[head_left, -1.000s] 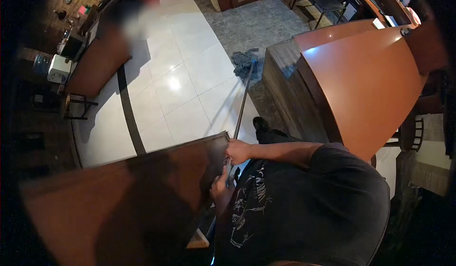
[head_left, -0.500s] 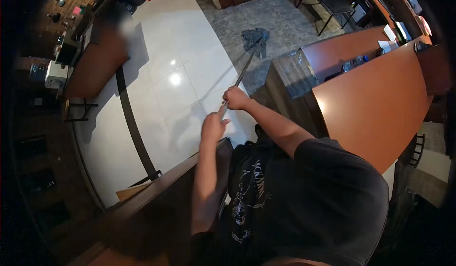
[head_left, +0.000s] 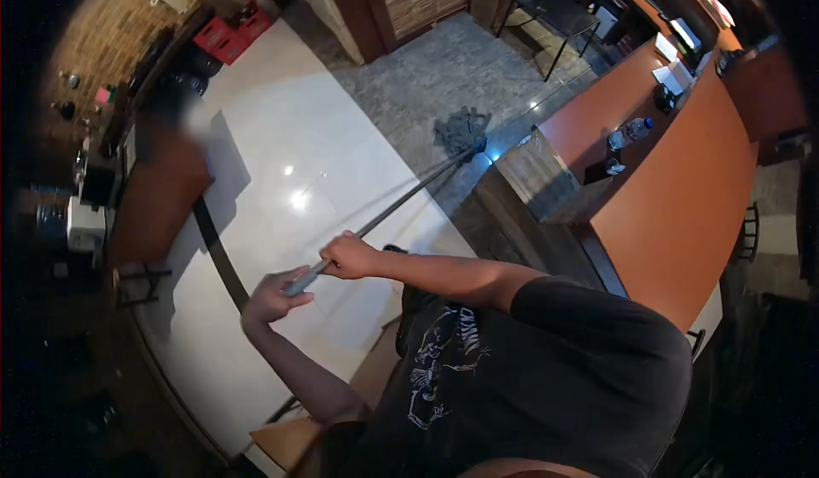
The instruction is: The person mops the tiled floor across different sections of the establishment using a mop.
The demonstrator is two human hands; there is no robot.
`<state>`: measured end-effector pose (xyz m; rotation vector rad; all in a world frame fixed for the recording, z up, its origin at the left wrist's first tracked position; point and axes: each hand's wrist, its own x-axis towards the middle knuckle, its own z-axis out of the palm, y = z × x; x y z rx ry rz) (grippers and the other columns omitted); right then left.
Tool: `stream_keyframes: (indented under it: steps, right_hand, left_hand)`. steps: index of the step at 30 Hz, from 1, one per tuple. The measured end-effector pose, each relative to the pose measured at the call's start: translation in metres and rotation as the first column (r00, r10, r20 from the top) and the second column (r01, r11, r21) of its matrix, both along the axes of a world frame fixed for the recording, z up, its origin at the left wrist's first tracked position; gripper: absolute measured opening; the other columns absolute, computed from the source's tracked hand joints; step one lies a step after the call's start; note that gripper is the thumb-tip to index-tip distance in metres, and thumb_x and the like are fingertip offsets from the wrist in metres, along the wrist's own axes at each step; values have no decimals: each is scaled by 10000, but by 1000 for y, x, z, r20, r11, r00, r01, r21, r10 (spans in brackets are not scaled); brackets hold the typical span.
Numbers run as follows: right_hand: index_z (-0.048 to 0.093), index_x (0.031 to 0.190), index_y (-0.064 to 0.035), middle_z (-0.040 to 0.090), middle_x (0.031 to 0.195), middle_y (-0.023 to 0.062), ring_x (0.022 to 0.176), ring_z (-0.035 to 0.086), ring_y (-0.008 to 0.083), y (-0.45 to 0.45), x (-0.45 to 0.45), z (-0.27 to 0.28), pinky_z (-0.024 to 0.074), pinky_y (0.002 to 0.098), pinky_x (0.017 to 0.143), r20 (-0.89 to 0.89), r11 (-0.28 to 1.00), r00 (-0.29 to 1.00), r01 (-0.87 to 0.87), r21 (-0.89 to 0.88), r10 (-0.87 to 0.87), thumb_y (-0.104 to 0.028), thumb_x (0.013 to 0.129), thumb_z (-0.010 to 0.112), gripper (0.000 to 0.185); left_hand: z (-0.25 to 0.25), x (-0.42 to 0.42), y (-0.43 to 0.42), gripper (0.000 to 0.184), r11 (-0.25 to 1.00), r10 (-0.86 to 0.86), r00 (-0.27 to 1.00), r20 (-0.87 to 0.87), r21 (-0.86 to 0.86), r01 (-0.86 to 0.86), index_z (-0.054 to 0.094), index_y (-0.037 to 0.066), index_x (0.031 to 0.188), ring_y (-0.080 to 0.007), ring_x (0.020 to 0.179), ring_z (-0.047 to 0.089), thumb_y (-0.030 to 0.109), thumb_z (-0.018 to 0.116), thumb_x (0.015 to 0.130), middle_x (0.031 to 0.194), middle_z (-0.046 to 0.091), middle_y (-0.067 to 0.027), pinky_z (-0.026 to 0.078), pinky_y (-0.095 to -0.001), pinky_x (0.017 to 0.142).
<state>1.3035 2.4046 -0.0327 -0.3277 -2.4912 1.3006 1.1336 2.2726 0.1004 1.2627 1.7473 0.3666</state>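
A mop slants across my view, its grey stringy head lying on the grey tiled floor. My right hand is wrapped round the dark handle. Lower down, my left hand holds the lighter grey grip at the handle's end, with the thumb partly stretched out along its side. The mop head lies close to the corner of a wood-look counter end.
An orange-brown counter curves along the right, with a water bottle on its lower shelf. A black chair stands at the back. Red crates sit at the upper left, near a person by a brown desk.
Both hands have moved left and down with the handle, which now lies at a flatter slant. The mop head has come nearer the counter corner, and my view has shifted.
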Motion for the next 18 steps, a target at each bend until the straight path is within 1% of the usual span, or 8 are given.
stream_keyframes:
  steps: [2, 5, 7, 10, 12, 15, 17, 18]
  right_hand:
    - [584, 686, -82, 616, 674, 124, 743, 632, 353, 22, -19, -28, 433, 474, 726, 60, 993, 998, -10, 114, 3, -352, 823, 672, 315]
    - [591, 663, -86, 626, 687, 134, 720, 633, 374, 62, -11, -78, 449, 501, 703, 113, 981, 993, -59, 182, 39, -293, 758, 661, 238]
    - [632, 668, -93, 622, 689, 141, 735, 619, 385, 88, 4, -126, 439, 503, 754, 294, 962, 956, -65, 266, -16, -377, 771, 662, 304]
    - [679, 788, -162, 639, 899, 58, 999, 589, 289, 122, 39, -134, 390, 551, 851, 582, 884, 764, -34, 466, -277, -387, 836, 638, 233]
    - [681, 795, -139, 629, 880, 86, 990, 587, 311, 132, 46, -152, 362, 594, 880, 491, 895, 794, 144, 423, -359, -394, 841, 646, 261]
    - [668, 759, -105, 613, 875, 129, 996, 581, 333, 140, 8, -148, 353, 623, 868, 496, 912, 784, 211, 352, -373, -395, 846, 659, 303]
    - [669, 739, -122, 637, 835, 111, 971, 574, 355, 131, -52, -165, 338, 655, 805, 457, 950, 851, 140, 281, -260, -342, 742, 704, 222]
    - [662, 756, -144, 642, 874, 85, 961, 574, 346, 113, -87, -134, 314, 687, 762, 449, 971, 867, 144, 189, -216, -341, 730, 712, 204]
  left_hand:
    - [-25, -13, 22, 557, 956, 213, 962, 172, -239, -169, 610, 66, 1297, -86, 741, 574, 196, 803, 791, 818, 670, -13, 491, -271, 678]
    - [-64, 10, 55, 468, 988, 143, 981, 134, -75, -134, 633, 45, 1246, -112, 795, 588, 245, 763, 843, 844, 690, -50, 501, -305, 739]
    - [-147, 16, 68, 419, 990, 142, 964, 226, -23, -141, 651, 30, 1196, -125, 778, 590, 276, 734, 867, 846, 701, -101, 501, -317, 735]
    - [-193, 58, 110, 333, 982, 54, 997, 48, 177, -62, 646, 20, 1110, -369, 852, 684, 285, 631, 908, 889, 700, -220, 519, -452, 770]
    - [-174, 71, 135, 300, 993, -29, 996, -86, 107, 38, 609, 17, 1050, -459, 913, 638, 289, 576, 927, 925, 680, -261, 500, -523, 791]
    - [-154, 29, 146, 312, 991, -96, 973, -212, 73, 114, 577, 12, 1024, -468, 901, 638, 310, 561, 935, 911, 669, -270, 492, -541, 794]
    - [-146, -38, 125, 303, 991, 3, 995, -96, 130, 9, 618, 46, 1089, -435, 919, 639, 302, 556, 940, 938, 672, -239, 500, -501, 786]
    - [-96, -67, 114, 329, 996, 81, 995, -63, 51, -77, 642, 80, 1135, -414, 918, 644, 329, 582, 929, 952, 678, -214, 502, -468, 779]
